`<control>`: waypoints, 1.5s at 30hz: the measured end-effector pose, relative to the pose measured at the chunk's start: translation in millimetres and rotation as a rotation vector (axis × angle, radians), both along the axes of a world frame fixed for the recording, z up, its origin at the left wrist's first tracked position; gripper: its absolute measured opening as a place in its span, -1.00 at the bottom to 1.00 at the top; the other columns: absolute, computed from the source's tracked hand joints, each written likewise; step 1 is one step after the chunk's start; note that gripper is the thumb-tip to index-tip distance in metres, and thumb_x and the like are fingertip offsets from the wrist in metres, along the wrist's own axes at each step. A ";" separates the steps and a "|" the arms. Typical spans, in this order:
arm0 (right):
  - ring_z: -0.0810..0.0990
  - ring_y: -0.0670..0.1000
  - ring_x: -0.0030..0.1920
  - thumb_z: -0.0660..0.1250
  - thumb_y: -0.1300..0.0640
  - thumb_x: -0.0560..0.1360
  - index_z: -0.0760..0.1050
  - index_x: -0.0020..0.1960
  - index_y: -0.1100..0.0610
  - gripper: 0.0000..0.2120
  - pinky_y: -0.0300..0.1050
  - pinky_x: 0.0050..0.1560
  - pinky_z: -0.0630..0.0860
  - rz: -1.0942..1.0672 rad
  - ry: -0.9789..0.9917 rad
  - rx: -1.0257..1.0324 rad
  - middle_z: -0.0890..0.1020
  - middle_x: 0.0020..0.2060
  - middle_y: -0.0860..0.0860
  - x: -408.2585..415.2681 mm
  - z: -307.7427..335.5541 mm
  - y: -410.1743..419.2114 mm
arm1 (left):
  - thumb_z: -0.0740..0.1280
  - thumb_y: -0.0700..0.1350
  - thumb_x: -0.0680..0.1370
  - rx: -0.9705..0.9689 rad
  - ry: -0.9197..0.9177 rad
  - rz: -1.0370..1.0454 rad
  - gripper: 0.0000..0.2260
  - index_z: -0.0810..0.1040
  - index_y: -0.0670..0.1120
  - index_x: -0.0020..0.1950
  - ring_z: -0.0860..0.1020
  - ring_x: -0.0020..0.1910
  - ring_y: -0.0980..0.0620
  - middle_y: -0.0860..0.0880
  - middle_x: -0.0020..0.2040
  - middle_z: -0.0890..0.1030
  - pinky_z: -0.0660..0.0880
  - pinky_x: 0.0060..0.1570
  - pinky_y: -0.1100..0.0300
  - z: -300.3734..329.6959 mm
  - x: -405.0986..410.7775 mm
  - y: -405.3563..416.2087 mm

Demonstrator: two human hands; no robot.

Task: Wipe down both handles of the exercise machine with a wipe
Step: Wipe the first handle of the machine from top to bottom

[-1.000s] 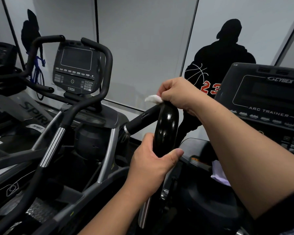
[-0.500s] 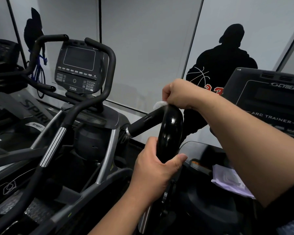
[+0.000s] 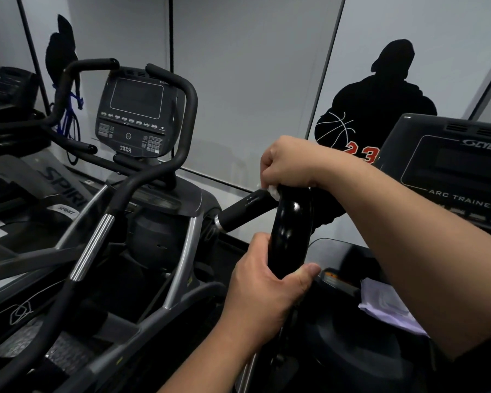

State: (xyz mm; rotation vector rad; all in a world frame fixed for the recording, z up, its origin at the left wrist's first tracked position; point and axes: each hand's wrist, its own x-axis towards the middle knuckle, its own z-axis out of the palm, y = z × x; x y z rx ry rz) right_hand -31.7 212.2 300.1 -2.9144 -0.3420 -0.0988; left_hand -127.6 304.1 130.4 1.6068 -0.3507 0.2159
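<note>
A glossy black upright handle of the exercise machine stands at the centre of the head view. My left hand grips its lower part, thumb across the front. My right hand closes over the handle's top, pressing a white wipe against it; only a small corner of the wipe shows under my fingers. A second matte black grip juts out to the left just behind the handle.
The machine's console, marked ARC TRAINER, sits at the right. A white packet lies on the machine's housing below my right forearm. A neighbouring trainer with a console and curved black bars stands at the left.
My right hand has stayed on the handle's top with the wipe, which now shows less under the fingers. The camera has shifted slightly; my left hand keeps its grip.
</note>
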 end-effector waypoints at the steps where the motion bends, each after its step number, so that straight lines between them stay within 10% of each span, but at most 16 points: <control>1: 0.55 -0.11 -0.27 0.34 0.19 0.44 0.67 -0.17 0.06 -0.87 -0.22 -0.34 0.43 0.014 0.009 -0.007 0.65 -0.35 -0.10 -3.4 -0.4 1.9 | 0.50 0.30 0.29 -0.002 -0.001 -0.014 -0.62 0.48 0.18 -0.05 0.65 -0.16 0.03 0.01 -0.12 0.66 0.63 -0.10 -0.11 -0.5 0.0 1.1; 6: 0.56 -0.01 -0.22 0.23 0.27 0.45 0.66 -0.11 0.08 -0.76 -0.18 -0.29 0.45 -0.003 -0.109 0.126 0.64 -0.27 -0.06 -11.5 -10.0 -3.8 | 0.20 0.51 0.45 -0.065 -0.190 0.060 -0.49 0.51 0.10 0.05 0.60 -0.20 -0.01 0.00 -0.17 0.62 0.56 -0.16 0.00 6.6 8.1 17.8; 9: 0.63 0.05 -0.14 0.19 0.32 0.43 0.66 -0.12 0.11 -0.72 -0.09 -0.17 0.55 -0.013 -0.148 0.306 0.72 -0.20 -0.04 -15.2 -18.3 -8.4 | 0.24 0.18 0.58 -0.077 -0.218 0.269 -0.83 0.56 0.21 0.08 0.60 -0.07 0.00 0.08 -0.08 0.62 0.58 0.02 -0.12 27.8 43.2 23.5; 13: 0.63 0.20 -0.21 0.18 0.36 0.41 0.63 -0.14 0.13 -0.72 0.13 -0.16 0.61 -0.049 -0.181 0.559 0.73 -0.22 0.04 -23.0 -26.5 -13.7 | 0.22 -0.13 0.61 0.225 -0.309 0.204 -0.63 0.50 -0.03 0.43 0.56 0.19 -0.02 0.08 0.19 0.58 0.49 0.27 -0.05 55.7 89.0 11.6; 27: 0.43 0.03 -0.07 0.31 -0.02 0.52 0.46 -0.06 0.08 -0.83 -0.05 -0.11 0.39 -0.104 -0.687 0.266 0.45 -0.09 -0.05 -101.5 -75.1 -9.2 | 0.36 -0.19 0.54 0.192 -0.259 0.232 -0.94 0.62 -0.05 -0.07 0.59 -0.10 0.00 0.04 -0.11 0.60 0.56 -0.02 0.02 58.0 102.7 11.9; 45: 0.39 0.14 -0.04 0.22 0.06 0.51 0.45 -0.08 0.22 -0.79 0.11 -0.08 0.42 -0.108 -0.956 0.391 0.45 -0.06 0.07 -99.1 -116.7 7.1 | 0.32 -0.26 0.50 0.222 -0.225 0.286 -0.86 0.58 -0.02 -0.13 0.59 -0.08 -0.04 0.02 -0.11 0.62 0.55 -0.02 0.07 53.8 94.1 17.3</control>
